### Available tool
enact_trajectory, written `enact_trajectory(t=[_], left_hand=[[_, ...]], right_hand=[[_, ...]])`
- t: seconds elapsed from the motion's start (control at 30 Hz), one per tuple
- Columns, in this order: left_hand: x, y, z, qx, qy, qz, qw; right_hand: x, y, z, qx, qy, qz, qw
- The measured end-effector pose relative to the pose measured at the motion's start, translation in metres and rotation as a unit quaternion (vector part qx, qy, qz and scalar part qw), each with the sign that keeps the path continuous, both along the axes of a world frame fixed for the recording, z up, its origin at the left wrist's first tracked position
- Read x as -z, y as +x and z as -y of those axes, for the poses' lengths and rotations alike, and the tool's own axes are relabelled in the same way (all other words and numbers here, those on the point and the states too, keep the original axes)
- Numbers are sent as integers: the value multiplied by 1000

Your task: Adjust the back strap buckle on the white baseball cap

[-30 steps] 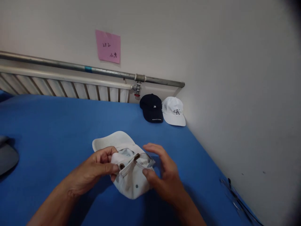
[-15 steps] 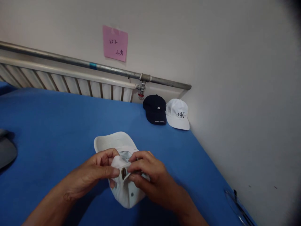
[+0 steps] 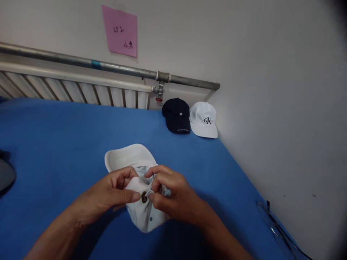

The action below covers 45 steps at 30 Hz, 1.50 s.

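Note:
A pale, off-white baseball cap (image 3: 143, 218) lies on the blue surface, its brim pointing away to the upper left and its inside partly showing. My left hand (image 3: 114, 193) pinches the cap's back edge between thumb and fingers, just left of a small brass-coloured buckle (image 3: 144, 196). On the other side of the buckle, my right hand (image 3: 170, 189) has thumb and finger closed on the cap's pale strap (image 3: 149, 192). The fingers of both hands hide part of the cap's opening.
A navy cap (image 3: 176, 115) and a white cap (image 3: 203, 119) sit side by side against the wall. Part of a grey cap (image 3: 5, 174) shows at the left edge. Glasses (image 3: 276, 225) lie at the right edge. A radiator (image 3: 103, 94) and pipe (image 3: 121, 68) run behind.
My right thumb and finger have closed in on the strap by the buckle, which now looks partly covered by it. The whole view has shifted, with the background sitting higher.

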State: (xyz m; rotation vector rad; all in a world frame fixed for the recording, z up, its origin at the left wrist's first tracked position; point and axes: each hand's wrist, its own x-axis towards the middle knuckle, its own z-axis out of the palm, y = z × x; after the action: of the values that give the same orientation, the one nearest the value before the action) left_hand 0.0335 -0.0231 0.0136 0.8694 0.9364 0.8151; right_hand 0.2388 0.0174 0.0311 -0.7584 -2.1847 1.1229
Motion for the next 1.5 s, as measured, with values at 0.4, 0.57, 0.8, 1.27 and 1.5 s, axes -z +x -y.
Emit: enact_trajectory(t=[0.4, 0.57, 0.8, 1.27, 1.5], left_hand=[[-3, 9, 1, -46, -1, -27, 999], [-2, 9, 0, -54, 2, -17, 998], [1, 4, 0, -55, 8, -29, 998], [0, 7, 2, -71, 28, -24, 997], [-1, 9, 4, -77, 34, -25, 996]], right_hand=[[-8, 0, 8, -24, 100, 115, 988], [-7, -2, 8, -25, 70, 100, 992], [5, -7, 11, 60, 60, 13, 996], [10, -10, 12, 69, 81, -13, 994], [13, -15, 18, 87, 99, -32, 991]])
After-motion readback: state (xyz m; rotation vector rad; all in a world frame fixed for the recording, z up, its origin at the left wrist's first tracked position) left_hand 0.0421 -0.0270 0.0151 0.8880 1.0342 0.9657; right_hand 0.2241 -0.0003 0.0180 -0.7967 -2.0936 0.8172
